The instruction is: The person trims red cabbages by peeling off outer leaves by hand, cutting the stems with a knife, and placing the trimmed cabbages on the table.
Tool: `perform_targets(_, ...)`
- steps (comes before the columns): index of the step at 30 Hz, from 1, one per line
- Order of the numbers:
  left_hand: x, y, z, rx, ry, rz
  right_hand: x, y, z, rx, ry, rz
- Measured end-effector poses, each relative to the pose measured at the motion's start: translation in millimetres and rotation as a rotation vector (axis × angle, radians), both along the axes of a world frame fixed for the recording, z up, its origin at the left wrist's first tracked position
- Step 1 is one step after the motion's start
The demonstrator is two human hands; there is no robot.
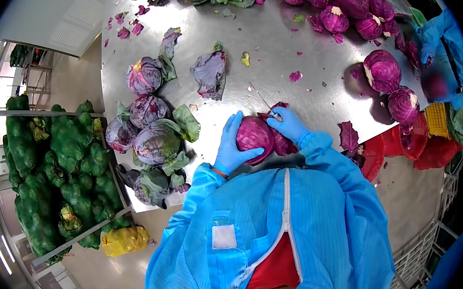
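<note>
a worker in blue gloves steadies a red cabbage (254, 138) at the near edge of a metal table (277, 40), the left hand (231, 151) spread along its left side, thumb across the near side. the right hand (290, 126), beside the cabbage's far right side, is closed around the handle of a knife (261, 97), its blade pointing away over the tabletop. unpeeled cabbages (156, 143) with dull outer leaves sit to the left; a pile of glossy purple heads (351, 2) lies at the far right, near a blue sleeve (459, 44) of another person.
</note>
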State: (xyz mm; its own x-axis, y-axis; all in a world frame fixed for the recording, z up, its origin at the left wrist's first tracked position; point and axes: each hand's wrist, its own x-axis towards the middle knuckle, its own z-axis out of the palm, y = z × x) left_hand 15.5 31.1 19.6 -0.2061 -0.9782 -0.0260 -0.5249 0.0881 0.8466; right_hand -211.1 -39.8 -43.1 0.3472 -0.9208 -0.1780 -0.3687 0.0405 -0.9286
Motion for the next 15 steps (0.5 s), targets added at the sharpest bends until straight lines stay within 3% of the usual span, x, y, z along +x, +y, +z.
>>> perform_targets(5,-18,-1,-27,-0.079,0.322,0.036,-11,-5,22,-0.013,-0.063,-0.129)
perform_targets(11,-61,-41,14,-0.174,-0.131,-0.061,-30,5,59,-0.169,-0.003,-0.124)
perform_targets(15,-66,-43,18,-0.189,-0.202,-0.081,-49,16,23,-0.059,-0.089,-0.333)
